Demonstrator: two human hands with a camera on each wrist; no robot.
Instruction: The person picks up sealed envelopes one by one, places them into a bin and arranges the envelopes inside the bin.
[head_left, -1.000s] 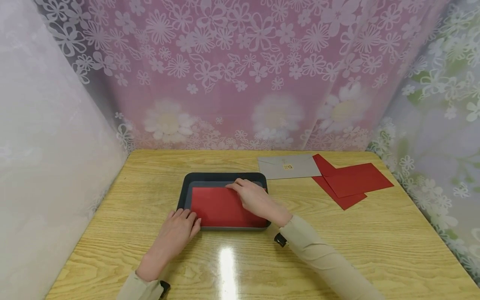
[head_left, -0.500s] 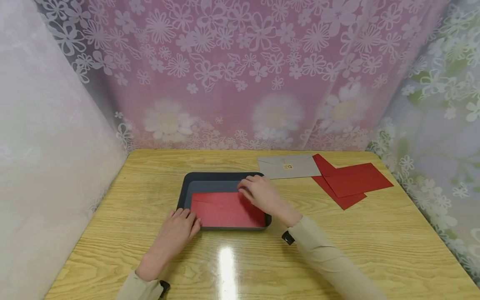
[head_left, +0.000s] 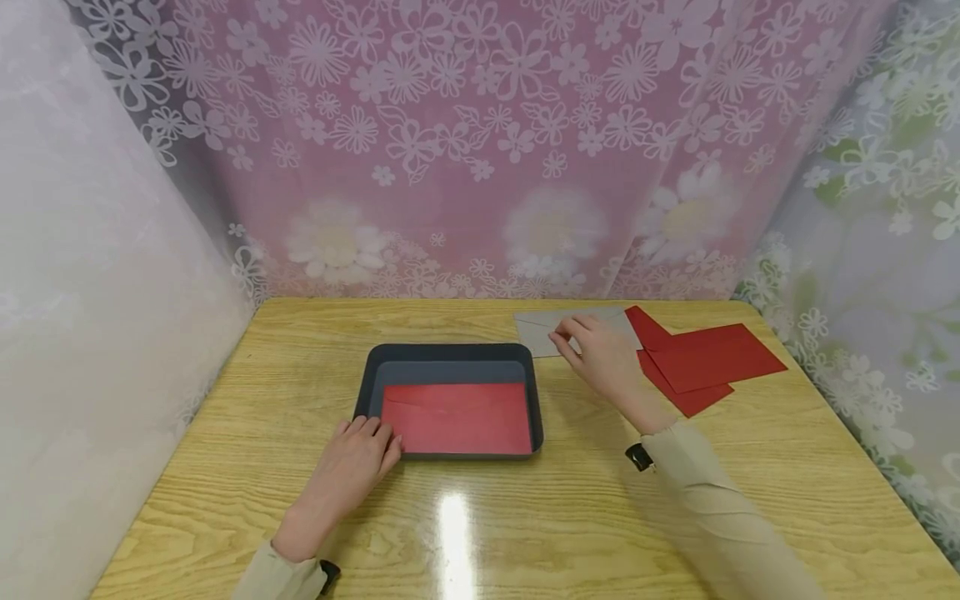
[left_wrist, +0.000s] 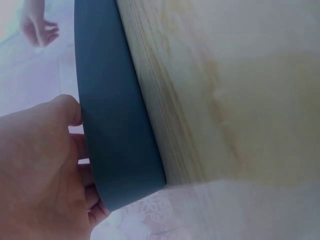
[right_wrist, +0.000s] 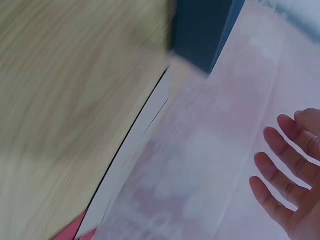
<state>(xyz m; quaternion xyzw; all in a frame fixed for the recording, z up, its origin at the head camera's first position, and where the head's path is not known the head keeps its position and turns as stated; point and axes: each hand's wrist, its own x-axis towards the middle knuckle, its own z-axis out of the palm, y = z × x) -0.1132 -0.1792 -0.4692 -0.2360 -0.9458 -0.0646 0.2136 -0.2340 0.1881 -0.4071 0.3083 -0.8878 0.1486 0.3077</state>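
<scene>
A dark grey rectangular tray (head_left: 450,353) stands on the table, and a red envelope (head_left: 456,419) lies flat inside it toward the near side. My left hand (head_left: 351,462) grips the tray's near left corner; in the left wrist view, the fingers of this hand (left_wrist: 42,165) hook over the rim of the tray wall (left_wrist: 117,105). Right of the tray, my right hand (head_left: 600,354) hovers with loosely bent fingers and nothing in them. Below it lies a grey envelope (head_left: 534,333), partly hidden by the hand. The right wrist view shows this hand (right_wrist: 295,175) with its fingers spread.
Two red envelopes, an upper one (head_left: 720,358) overlapping a lower one (head_left: 693,402), lie on the right of the wooden table (head_left: 315,333), partly against the grey envelope. A pink floral curtain (head_left: 465,208) hangs behind the table's back edge.
My right hand has let go of the red envelope, which settled flat in the tray, and moved right over the grey envelope. The left hand has stayed at the tray's corner.
</scene>
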